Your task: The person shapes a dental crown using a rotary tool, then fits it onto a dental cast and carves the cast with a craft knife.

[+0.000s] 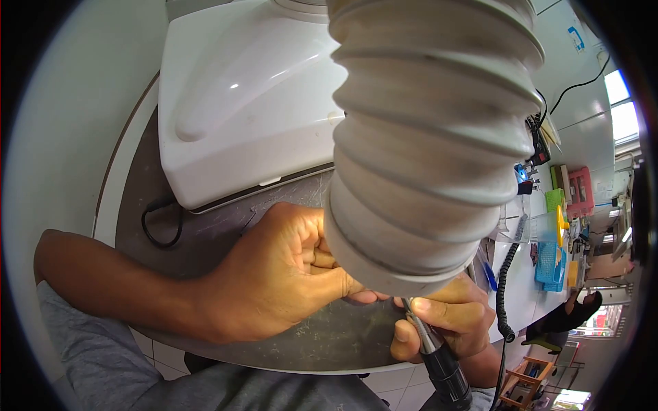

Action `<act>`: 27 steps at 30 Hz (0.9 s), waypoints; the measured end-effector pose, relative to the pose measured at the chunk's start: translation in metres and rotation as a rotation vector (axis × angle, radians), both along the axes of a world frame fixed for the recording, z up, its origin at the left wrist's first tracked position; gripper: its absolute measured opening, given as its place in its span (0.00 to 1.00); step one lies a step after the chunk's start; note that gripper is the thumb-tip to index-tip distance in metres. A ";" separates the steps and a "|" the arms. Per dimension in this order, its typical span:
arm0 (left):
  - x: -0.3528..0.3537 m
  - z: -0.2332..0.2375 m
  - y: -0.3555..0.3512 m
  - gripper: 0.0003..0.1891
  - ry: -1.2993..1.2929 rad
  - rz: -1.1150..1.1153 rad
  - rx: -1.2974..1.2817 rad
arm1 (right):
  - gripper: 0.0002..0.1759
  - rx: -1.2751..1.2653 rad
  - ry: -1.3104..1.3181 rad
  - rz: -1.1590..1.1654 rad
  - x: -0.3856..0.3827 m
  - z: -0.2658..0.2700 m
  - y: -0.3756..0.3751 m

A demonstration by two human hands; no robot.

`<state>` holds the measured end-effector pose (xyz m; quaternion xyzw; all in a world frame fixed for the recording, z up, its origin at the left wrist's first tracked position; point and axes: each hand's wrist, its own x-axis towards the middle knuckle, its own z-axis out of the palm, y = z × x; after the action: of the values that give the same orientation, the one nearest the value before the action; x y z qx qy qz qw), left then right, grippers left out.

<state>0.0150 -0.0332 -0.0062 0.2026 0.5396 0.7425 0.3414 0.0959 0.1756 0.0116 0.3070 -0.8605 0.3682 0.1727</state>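
Note:
My right hand (pixel 452 316) grips a rotary handpiece (pixel 436 359) with a silver nose and a black body, tip pointing up and away from me. The tip disappears beneath the mouth of a wide white ribbed suction hose (pixel 432 137). Opposite it, my left hand (pixel 281 274) is closed, with fingers curled and thumb pressed in. The hose covers its fingertips, so whatever they pinch is hidden. Both hands are close together, just over the brown worktop (pixel 308 346) near its front edge.
A white machine housing (pixel 253 103) stands behind my left hand. A black cable (pixel 161 233) loops beside it, and a coiled black cord (pixel 507 294) hangs at right. Farther right are a blue basket (pixel 550 266), a pink basket (pixel 581 192) and a seated person (pixel 562 316).

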 end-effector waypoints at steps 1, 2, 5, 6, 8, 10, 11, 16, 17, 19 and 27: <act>-0.002 -0.002 0.000 0.07 0.000 0.000 0.000 | 0.21 0.000 0.000 0.000 0.000 0.000 0.000; -0.004 -0.004 -0.001 0.07 -0.072 -0.020 0.075 | 0.20 -0.001 0.006 0.000 0.000 0.000 -0.001; -0.005 -0.005 -0.002 0.07 -0.146 -0.044 0.135 | 0.20 -0.013 0.003 -0.009 0.000 -0.002 0.000; -0.004 -0.005 -0.002 0.07 -0.148 -0.048 0.120 | 0.20 -0.025 -0.006 -0.017 0.000 -0.002 0.000; -0.002 -0.003 -0.002 0.07 -0.151 -0.055 0.091 | 0.20 -0.024 -0.001 -0.013 0.000 -0.001 -0.001; -0.002 -0.002 -0.003 0.07 -0.153 -0.058 0.075 | 0.20 -0.024 0.003 -0.009 0.000 -0.001 -0.001; -0.002 -0.001 -0.003 0.07 -0.147 -0.055 0.076 | 0.20 -0.024 0.004 -0.005 0.000 -0.002 -0.001; -0.004 -0.012 -0.005 0.07 -0.074 -0.060 0.216 | 0.20 -0.013 -0.006 -0.019 -0.001 0.002 -0.001; -0.004 -0.010 -0.006 0.08 -0.065 -0.064 0.198 | 0.20 -0.019 -0.007 -0.014 -0.001 0.001 -0.001; -0.006 -0.005 -0.007 0.08 -0.055 -0.068 0.180 | 0.20 -0.027 -0.008 -0.011 -0.001 0.001 -0.001; -0.001 0.000 -0.006 0.08 0.006 -0.048 0.064 | 0.20 -0.021 -0.011 -0.008 -0.001 0.000 -0.001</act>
<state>0.0140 -0.0390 -0.0058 0.2283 0.5116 0.7504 0.3508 0.0953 0.1747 0.0117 0.2998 -0.8586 0.3783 0.1729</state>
